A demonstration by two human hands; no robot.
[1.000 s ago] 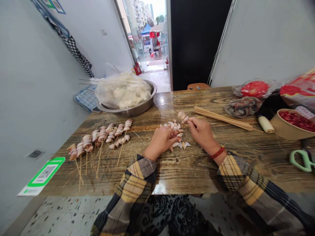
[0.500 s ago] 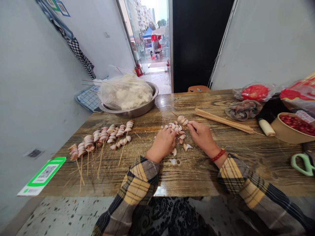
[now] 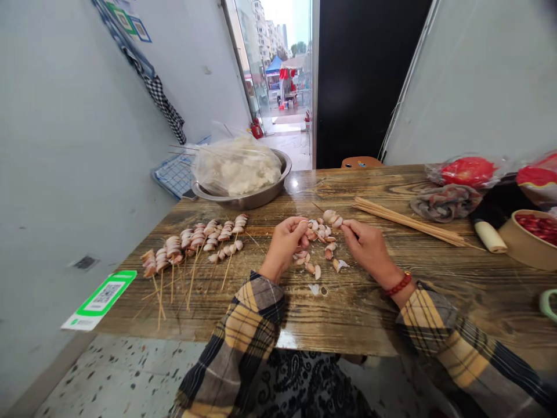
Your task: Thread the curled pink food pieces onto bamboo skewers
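My right hand [image 3: 369,249] is closed around a garlic skewer [image 3: 332,218], a thin stick with several cloves threaded on it and its tip pointing up and left. My left hand [image 3: 284,242] is pinched at the fingertips over the loose garlic cloves [image 3: 322,233], with a pale clove partly showing between thumb and finger. Below both hands, more cloves and bits of papery skin [image 3: 314,288] lie scattered on the wood. Finished-looking garlic skewers [image 3: 198,237] rest in a row to the left, their bare stick ends toward me.
A metal basin [image 3: 243,202] with a plastic bag of white stuff [image 3: 243,171] stands at the back left. Bare wooden sticks [image 3: 409,223] lie right of centre. Farther right are a crumpled cloth [image 3: 446,202], a white handle [image 3: 490,237] and a tub of red pieces [image 3: 528,247].
My left hand has risen from the loose cloves, its fingertips now pinched together. My right hand still holds the skewer in much the same place. The whole view has shifted slightly.
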